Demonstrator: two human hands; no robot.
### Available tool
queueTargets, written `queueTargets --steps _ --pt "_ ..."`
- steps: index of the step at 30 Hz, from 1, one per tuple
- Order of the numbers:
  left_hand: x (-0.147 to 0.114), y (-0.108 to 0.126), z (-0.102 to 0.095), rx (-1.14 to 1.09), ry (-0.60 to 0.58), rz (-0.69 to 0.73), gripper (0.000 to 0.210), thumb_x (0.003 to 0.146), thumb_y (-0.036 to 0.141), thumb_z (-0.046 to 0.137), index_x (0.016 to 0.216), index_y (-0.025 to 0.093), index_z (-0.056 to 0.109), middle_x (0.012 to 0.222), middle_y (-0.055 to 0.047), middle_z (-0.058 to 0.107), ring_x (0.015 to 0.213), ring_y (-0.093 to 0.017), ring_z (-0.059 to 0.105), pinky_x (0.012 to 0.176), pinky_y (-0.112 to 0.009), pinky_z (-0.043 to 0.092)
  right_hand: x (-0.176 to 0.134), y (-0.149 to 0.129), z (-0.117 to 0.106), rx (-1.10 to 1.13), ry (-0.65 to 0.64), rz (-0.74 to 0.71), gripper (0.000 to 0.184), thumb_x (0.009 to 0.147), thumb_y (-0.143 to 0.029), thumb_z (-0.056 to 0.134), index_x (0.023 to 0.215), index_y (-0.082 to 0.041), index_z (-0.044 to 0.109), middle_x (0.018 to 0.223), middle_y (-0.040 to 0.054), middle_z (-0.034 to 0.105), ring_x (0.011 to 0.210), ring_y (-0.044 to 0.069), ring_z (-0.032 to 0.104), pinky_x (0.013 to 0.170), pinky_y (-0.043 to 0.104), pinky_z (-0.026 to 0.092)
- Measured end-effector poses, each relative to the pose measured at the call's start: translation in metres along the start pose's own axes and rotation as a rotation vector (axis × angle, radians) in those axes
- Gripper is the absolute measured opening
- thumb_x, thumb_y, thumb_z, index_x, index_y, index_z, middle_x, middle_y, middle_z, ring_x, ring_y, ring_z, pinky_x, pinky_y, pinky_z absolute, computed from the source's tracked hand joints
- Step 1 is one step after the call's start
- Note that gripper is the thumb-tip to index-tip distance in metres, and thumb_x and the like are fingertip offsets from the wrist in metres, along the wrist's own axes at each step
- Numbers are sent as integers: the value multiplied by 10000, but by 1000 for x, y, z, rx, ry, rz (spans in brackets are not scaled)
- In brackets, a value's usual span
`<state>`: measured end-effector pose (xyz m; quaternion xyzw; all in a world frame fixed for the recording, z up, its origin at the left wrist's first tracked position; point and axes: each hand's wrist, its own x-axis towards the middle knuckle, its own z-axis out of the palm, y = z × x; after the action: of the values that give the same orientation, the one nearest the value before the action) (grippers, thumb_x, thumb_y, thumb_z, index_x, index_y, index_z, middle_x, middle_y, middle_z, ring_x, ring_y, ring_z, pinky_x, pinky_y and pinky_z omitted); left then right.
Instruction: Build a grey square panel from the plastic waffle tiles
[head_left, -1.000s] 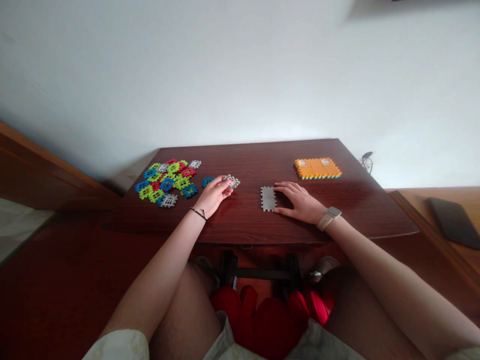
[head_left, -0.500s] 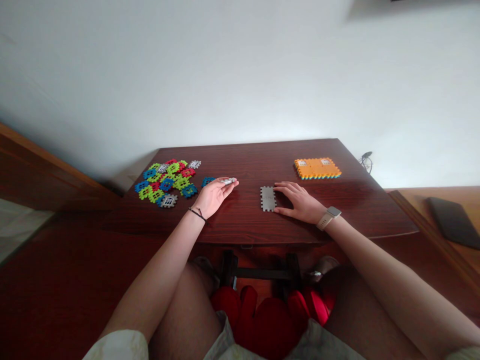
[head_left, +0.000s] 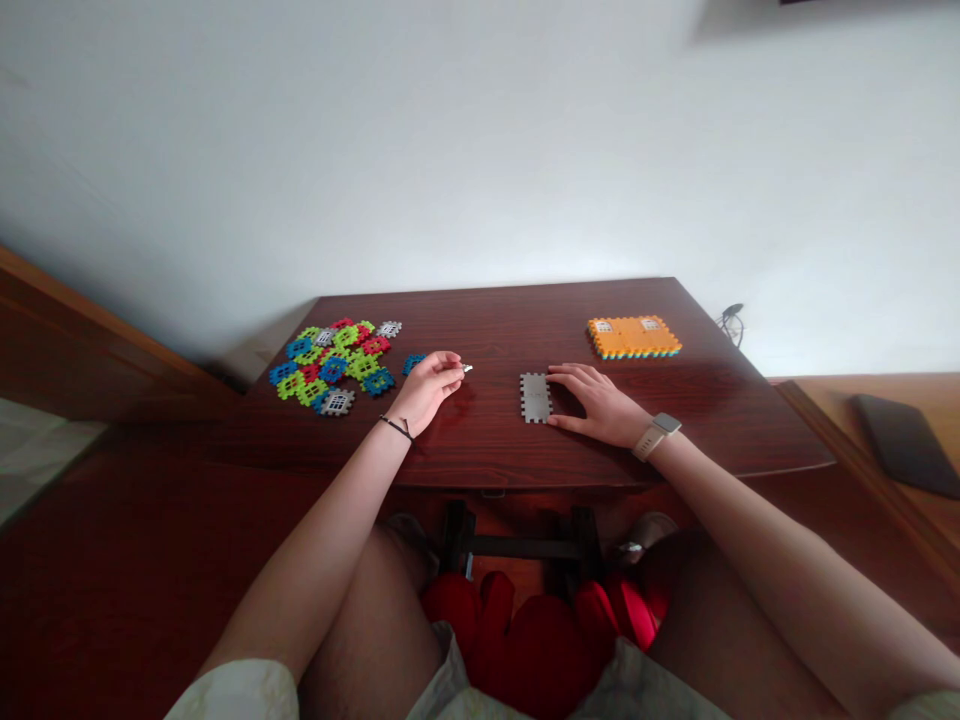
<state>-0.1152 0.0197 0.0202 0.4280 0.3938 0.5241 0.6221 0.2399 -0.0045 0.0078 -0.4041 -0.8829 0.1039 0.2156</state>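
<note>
Left hand is curled, its fingertips pinching a small grey tile that shows only as a sliver beyond them, raised just above the table. Right hand lies flat, fingers spread, its fingertips touching the right edge of a grey joined panel lying flat on the table. Bare wood separates the two hands. At 9 o'clock of the left hand, a loose heap of coloured tiles sits near the table's left edge. At 1 o'clock of the right hand, well apart, an orange-topped stacked block rests near the far right corner.
</note>
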Motion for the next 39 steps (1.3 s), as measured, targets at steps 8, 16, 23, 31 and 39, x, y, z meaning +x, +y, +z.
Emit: queueTargets --steps 8,16,23,31,39 --pt "-5 2 4 170 -47 91 437 706 160 815 1130 220 724 1274 -63 701 1056 -174 667 1035 -359 519 0 -1 -1 2 -7 5 678 1000 -663 691 1532 -257 583 1617 177 591 1515 416 526 1248 676 449" --pt "-4 -2 3 263 -35 126 383 845 374 861 1160 223 704 1229 -78 736 1126 -227 714 1110 -457 542 1 -1 -2 -6 -12 2 673 1004 -671 681 1526 -257 586 1612 178 593 1514 409 530 1257 669 439" --pt "-1 -5 2 374 -53 204 472 780 244 908 1224 224 747 1375 -99 699 1235 -252 672 1149 -428 523 1 -3 -3 3 0 0 673 992 -667 697 1519 -263 589 1602 179 601 1513 415 535 1254 672 446" --pt "-7 -1 6 405 -100 147 418 838 242 880 1241 214 771 1183 -85 752 1090 -227 715 1063 -384 553 1 -1 -2 13 2 3 676 981 -672 708 1510 -269 589 1600 177 602 1514 420 531 1254 686 440" --pt "-11 -4 11 383 -192 61 374 938 400 807 1256 217 731 1119 -80 727 914 -213 775 764 -310 608 1 -1 -1 10 10 -2 669 988 -687 695 1484 -251 594 1594 182 605 1504 414 542 1247 673 450"
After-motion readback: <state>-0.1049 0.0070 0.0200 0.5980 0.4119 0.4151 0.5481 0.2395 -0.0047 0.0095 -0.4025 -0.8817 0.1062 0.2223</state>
